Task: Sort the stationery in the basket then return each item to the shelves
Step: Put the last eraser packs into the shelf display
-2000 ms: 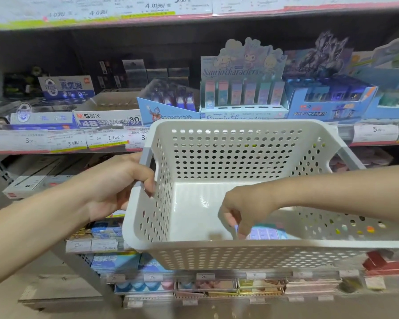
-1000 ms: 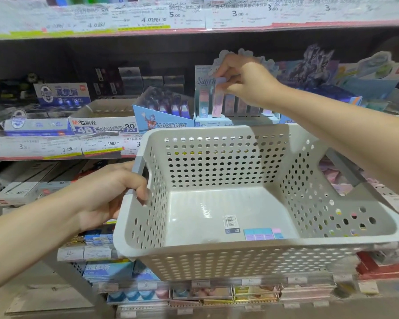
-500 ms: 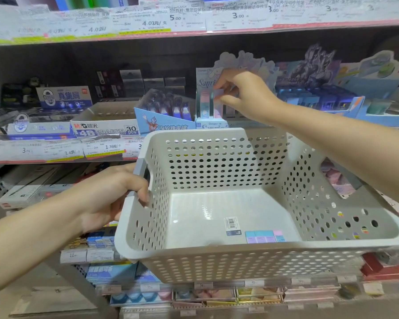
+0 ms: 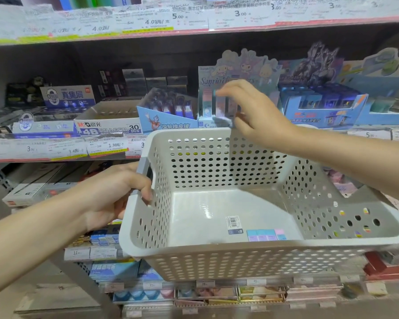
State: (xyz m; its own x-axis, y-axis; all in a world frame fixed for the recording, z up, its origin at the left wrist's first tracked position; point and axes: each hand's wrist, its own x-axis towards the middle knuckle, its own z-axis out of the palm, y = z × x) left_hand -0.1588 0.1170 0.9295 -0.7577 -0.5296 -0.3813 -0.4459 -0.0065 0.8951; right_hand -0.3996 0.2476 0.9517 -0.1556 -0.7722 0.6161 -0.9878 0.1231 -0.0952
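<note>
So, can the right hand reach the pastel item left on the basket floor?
Probably yes. The right hand is up by the Sanrio display box, above the basket. The basket is open on top, and nothing covers the pastel item. The left hand only grips the handle.

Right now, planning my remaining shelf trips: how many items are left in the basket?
2, apparently: a barcode-labelled piece on the basket floor and a pastel pack beside it, against the near wall. The wall may hide more.
</note>
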